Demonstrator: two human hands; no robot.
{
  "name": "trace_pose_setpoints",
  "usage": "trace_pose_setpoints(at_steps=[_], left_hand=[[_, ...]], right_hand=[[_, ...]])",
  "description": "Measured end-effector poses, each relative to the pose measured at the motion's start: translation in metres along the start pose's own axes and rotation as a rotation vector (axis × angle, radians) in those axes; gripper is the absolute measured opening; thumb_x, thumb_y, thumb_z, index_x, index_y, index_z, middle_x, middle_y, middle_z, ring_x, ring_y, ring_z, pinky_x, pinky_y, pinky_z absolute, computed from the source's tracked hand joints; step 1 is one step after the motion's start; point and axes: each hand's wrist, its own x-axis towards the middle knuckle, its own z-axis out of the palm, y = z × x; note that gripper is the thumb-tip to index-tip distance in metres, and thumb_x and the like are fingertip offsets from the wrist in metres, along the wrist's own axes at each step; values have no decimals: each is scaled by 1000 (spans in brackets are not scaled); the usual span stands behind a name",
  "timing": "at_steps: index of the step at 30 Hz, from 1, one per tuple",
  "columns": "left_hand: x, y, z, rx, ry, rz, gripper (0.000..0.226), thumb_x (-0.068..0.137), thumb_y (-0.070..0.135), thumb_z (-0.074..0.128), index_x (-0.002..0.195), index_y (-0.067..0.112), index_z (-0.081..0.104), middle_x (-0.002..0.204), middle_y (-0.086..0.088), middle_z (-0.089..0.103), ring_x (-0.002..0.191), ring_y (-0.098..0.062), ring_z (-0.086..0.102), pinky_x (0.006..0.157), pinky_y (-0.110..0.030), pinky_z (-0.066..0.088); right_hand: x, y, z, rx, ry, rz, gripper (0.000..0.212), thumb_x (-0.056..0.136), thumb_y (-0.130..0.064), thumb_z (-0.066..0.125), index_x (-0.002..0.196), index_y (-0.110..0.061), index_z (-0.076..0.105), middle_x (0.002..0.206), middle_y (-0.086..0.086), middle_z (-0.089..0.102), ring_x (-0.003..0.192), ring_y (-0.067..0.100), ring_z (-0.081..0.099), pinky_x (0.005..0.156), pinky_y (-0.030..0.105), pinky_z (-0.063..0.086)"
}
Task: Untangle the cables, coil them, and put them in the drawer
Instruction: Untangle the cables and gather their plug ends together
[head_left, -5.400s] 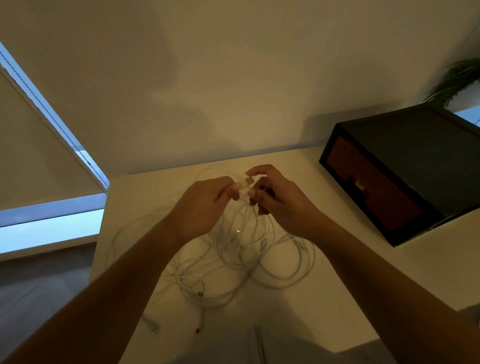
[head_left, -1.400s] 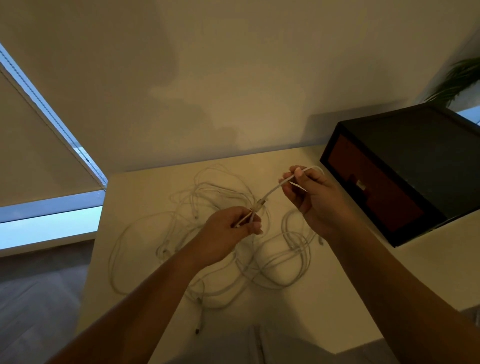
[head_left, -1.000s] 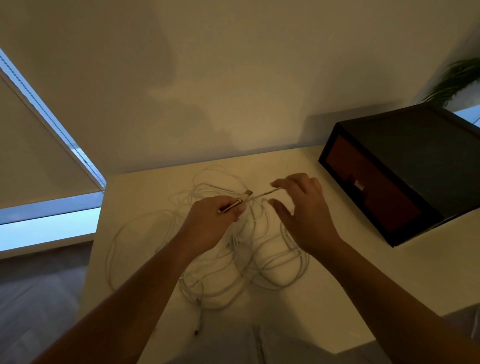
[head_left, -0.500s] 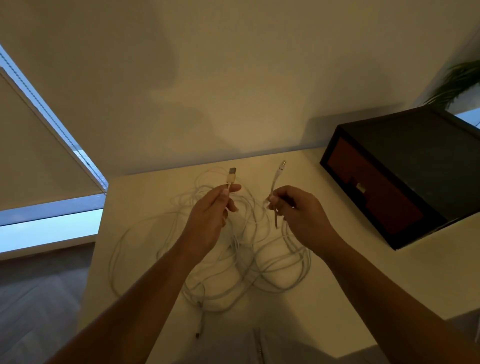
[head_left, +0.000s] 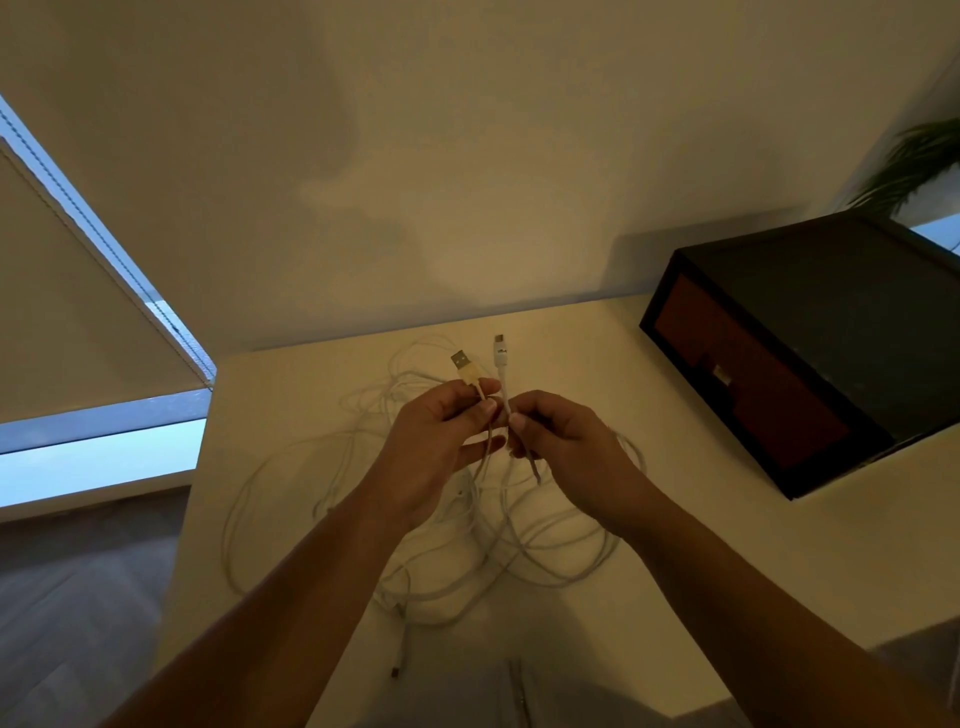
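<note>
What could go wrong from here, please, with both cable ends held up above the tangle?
The USB plug end in the left hand and the small connector end in the right hand both trail into the tangle; pulling them apart may tighten knots. A loose connector lies near the table edge and could slide off. The drawer looks shut, so a hand must be freed first.

Cable tangle (head_left: 452, 525) lies mid-table (head_left: 675, 545), hands above it. Left hand (head_left: 441, 441) and right hand (head_left: 566, 447) side by side, each holding a plug end upright. Drawer box (head_left: 810, 353) on table's right, against wall (head_left: 467, 156).
</note>
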Motion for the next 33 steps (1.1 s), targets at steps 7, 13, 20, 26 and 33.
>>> trace_pose_setpoints(at_steps=[7,13,20,26,33], left_hand=[[0,6,5,-48,-71,-48,26,96,-3,44,102,11,65,102,-4,72,92,-15,67,84,-30,57],[0,4,6,-79,-54,-2,16,96,6,49,101,9,64,104,-6,72,89,-14,68,81,-29,57],[0,0,11,89,34,153,16,95,3,51,103,8,63,94,-2,75,94,-14,70,81,-24,55],[-4,0,14,171,76,282,18,97,3,48,106,8,63,101,1,74,101,-12,67,87,-26,53],[-1,9,15,89,62,378,19,100,0,38,98,12,52,95,-2,73,100,-16,68,84,-28,54]], right_hand=[[-1,-5,4,25,-29,41,29,99,0,41,82,-14,61,69,-2,54,60,0,50,62,14,44],[-1,-6,4,31,-18,116,24,100,-4,41,91,-4,63,68,0,53,56,2,48,59,17,44],[-4,-10,7,-40,-28,141,34,101,-24,44,88,-1,65,61,-5,52,55,5,48,56,21,44],[-1,-17,11,-123,-9,127,41,101,-33,40,73,-11,60,55,-5,46,48,7,42,50,21,39],[-2,-11,9,-320,41,91,39,101,-32,39,67,-19,55,57,-6,45,45,4,36,52,22,31]])
